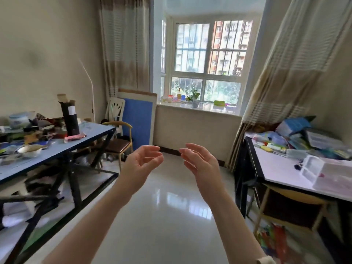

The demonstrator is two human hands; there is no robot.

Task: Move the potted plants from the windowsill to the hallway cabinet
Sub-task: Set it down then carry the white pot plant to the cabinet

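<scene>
A small potted plant (195,100) with green leaves in a pale pot stands on the white windowsill (207,108) at the far end of the room. My left hand (142,164) and my right hand (201,164) are raised in front of me, palms facing each other, fingers curled and apart, holding nothing. Both hands are well short of the sill, over the floor. The hallway cabinet is not in view.
A cluttered blue table (57,147) runs along the left, with a brown-seated chair (119,143) behind it. A white desk (297,168) piled with items stands on the right. Bottles and a green container (219,103) share the sill. Glossy floor (167,206) lies between.
</scene>
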